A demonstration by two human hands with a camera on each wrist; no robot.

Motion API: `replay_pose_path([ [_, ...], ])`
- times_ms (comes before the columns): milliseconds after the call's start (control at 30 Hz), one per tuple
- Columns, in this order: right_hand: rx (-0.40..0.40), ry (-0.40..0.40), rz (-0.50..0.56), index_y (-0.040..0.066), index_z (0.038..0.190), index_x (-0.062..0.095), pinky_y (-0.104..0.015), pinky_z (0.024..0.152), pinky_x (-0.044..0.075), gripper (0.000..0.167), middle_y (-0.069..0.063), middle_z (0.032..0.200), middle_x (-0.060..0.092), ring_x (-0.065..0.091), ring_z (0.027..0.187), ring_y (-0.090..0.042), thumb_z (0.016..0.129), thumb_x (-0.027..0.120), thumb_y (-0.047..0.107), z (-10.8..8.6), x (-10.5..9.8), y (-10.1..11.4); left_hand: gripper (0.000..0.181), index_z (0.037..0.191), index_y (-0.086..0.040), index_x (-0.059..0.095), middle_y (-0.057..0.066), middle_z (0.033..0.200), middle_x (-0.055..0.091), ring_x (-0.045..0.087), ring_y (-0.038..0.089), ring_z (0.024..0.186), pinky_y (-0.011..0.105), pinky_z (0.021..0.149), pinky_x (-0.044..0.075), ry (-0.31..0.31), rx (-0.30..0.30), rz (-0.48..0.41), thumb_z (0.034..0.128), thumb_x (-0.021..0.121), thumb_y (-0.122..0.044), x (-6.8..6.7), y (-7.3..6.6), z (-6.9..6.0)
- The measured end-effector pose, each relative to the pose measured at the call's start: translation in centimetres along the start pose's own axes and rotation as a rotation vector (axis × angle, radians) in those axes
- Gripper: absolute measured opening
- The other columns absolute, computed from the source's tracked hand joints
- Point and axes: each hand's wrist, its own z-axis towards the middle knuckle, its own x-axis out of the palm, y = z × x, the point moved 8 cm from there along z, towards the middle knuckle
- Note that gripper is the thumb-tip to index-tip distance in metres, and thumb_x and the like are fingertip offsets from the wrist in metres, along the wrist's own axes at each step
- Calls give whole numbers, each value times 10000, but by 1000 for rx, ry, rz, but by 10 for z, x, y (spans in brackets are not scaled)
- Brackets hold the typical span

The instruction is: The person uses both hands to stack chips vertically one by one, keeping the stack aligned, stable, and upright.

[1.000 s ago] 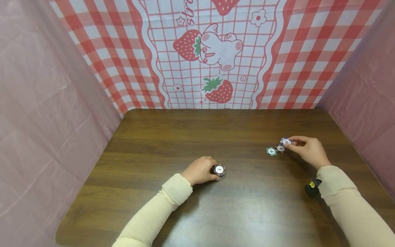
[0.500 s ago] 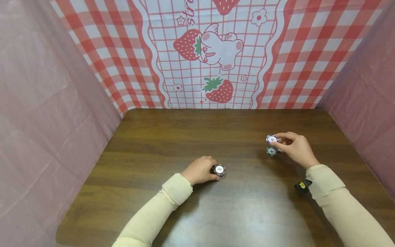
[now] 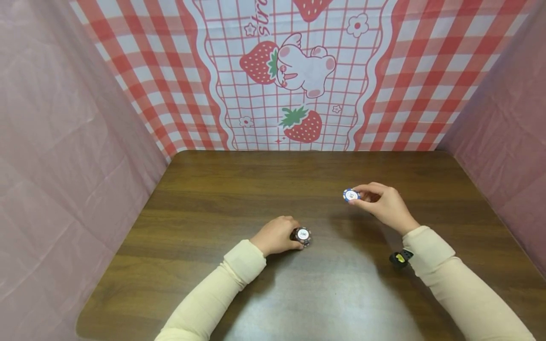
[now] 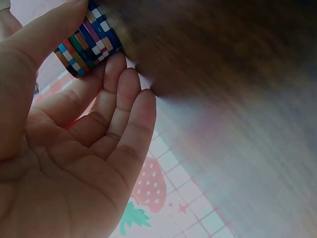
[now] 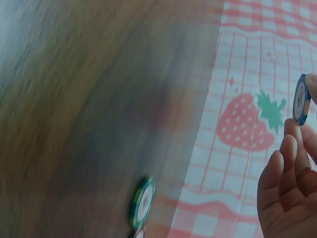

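Observation:
My left hand [image 3: 275, 235] grips a stack of poker chips [image 3: 303, 234] on the table, thumb on the near side and fingers on the far side. The top chip reads 100. In the left wrist view the mixed colours of the stack [image 4: 89, 42] show along its edges. My right hand [image 3: 389, 207] pinches a blue and white poker chip [image 3: 351, 195] by its edge, above the table and to the right of the stack. A green poker chip [image 5: 142, 202] and part of a dark chip [image 5: 138, 232] lie on the table; in the head view the right hand hides them.
The brown wooden table [image 3: 222, 189] has rounded corners. Behind it hangs a red and white checked cloth [image 3: 158, 71] with strawberries. Pink curtains [image 3: 64, 166] close off both sides. A black device with a yellow mark [image 3: 400, 258] is strapped at the right wrist.
My right hand has moved left with the blue and white poker chip, away from the two chips on the table and closer to the stack. My left hand has stayed still on the stack.

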Motion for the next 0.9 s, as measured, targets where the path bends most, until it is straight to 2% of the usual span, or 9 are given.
replay_pose_path([
  [467,-27,104,78,139,1002,741,-197,587,445,264,36,782,609,531,686,-62,771,835,226,2,41,33,399,1074,-129,708,-5,993,699,644,154,944,288,854,511,-16,8,-9,777,800,-380,1,1,1],
  [667,-66,151,109,126,1012,744,-207,591,452,276,39,782,614,528,682,-59,763,839,198,0,56,46,396,1069,-137,707,-9,984,694,640,151,936,289,838,512,-17,-1,-18,774,803,-383,1,2,1],
  [900,-107,208,100,147,1018,742,-208,606,457,294,46,808,644,534,695,-53,756,844,232,-4,71,57,373,1039,-140,710,-12,960,691,636,141,905,287,809,512,-18,-5,-20,774,804,-386,1,1,1],
])
